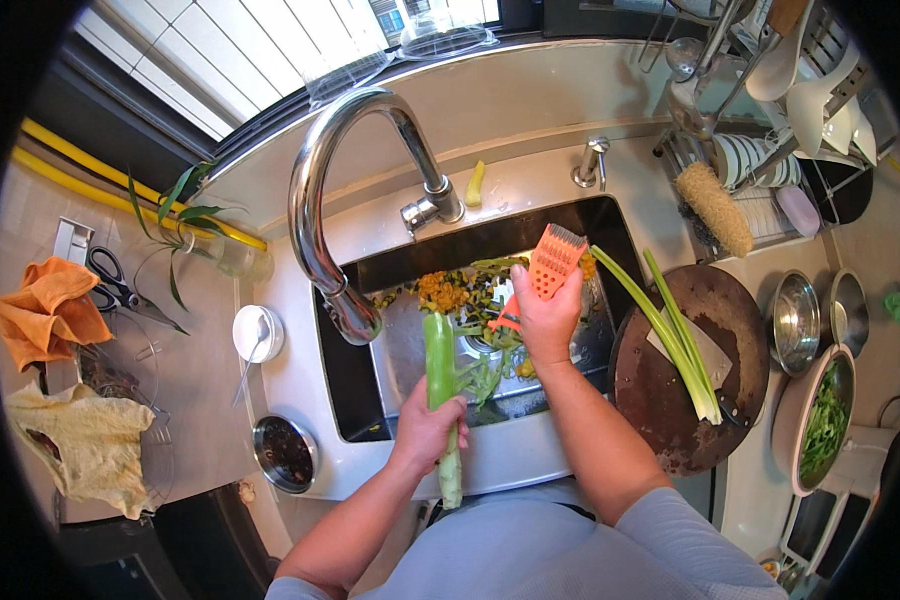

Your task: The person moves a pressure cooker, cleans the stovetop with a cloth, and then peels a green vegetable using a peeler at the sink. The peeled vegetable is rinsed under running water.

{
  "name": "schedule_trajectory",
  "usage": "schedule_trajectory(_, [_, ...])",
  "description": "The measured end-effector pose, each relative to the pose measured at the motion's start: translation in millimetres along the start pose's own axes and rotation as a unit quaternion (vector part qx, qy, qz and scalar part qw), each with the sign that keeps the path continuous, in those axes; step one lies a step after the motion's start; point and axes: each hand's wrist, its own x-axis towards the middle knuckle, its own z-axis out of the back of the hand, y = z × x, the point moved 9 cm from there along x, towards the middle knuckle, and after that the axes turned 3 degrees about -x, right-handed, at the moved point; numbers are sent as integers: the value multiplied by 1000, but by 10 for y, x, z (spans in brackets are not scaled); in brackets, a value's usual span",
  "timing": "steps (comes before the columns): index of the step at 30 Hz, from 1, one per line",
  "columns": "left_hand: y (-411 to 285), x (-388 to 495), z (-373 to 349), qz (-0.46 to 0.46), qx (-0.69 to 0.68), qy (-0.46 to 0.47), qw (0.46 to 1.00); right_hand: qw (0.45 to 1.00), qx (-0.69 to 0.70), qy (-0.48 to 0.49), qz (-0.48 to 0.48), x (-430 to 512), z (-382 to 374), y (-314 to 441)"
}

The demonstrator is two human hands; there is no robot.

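My left hand (422, 429) grips the lower part of a long, pale-green celtuce stem (440, 364), partly peeled, over the sink's near edge. Its upper end points at the faucet side. In my right hand (551, 322) is an orange plastic grater-peeler (555, 261) with raised teeth and round holes, held above the sink and apart from the stem. Below, the steel sink (401, 382) holds green peel strips (486, 379), dark-green scraps and orange-yellow pulp (448, 291). The drain is partly covered by scraps.
A chrome faucet (330, 150) arches over the sink's left side. Right, a round chopping board (637, 427) carries a cleaver (709, 352) and green stalks (671, 330). Beyond sit metal bowls (795, 322) and a bowl of greens (825, 420). Left are a white bowl (251, 330) and scissors (116, 289).
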Motion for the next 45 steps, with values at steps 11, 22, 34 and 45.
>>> schedule_trajectory(11, [-195,191,-80,27,-56,38,997,964,193,76,-164,-366,-219,-191])
schedule_trajectory(22, [-141,47,-11,-23,-18,-26,999,998,-63,-19,-1,63,105,-7])
schedule_trajectory(34, [-3,-157,-38,79,60,109,989,983,-7,114,-141,-492,-447,-148])
schedule_trajectory(45, [157,-324,323,116,-190,46,974,997,-9,46,-59,9,-124,-189])
